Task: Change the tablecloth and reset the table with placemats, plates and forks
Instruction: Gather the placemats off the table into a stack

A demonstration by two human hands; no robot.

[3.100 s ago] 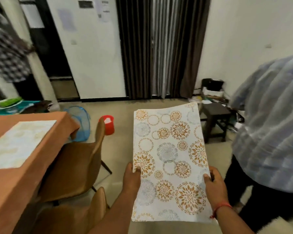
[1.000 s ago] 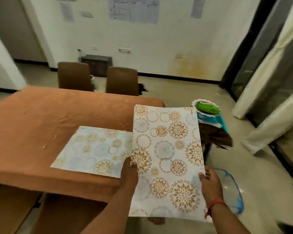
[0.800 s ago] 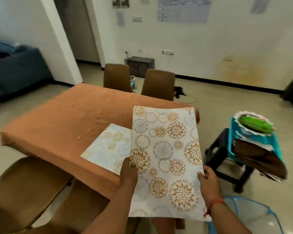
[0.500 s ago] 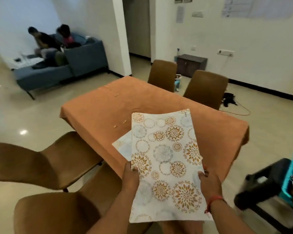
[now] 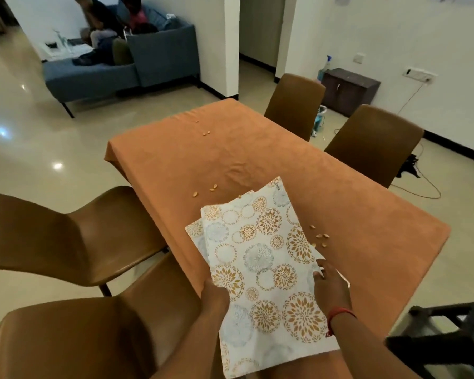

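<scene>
I hold a white placemat printed with gold and grey flower circles, over the near edge of the table. My left hand grips its left edge, my right hand its right edge. Under it lies a second placemat of the same pattern, flat on the orange tablecloth; only its left corner and far edge show. Small crumbs lie scattered on the cloth. No plates or forks are in view.
Brown chairs stand around the table: two on the near left and two on the far right. A dark stool is at the lower right. People sit on a blue sofa in the back.
I have walked round the table from its end to its long side, carrying the placemat. The held placemat now hangs over the one lying on the cloth.
</scene>
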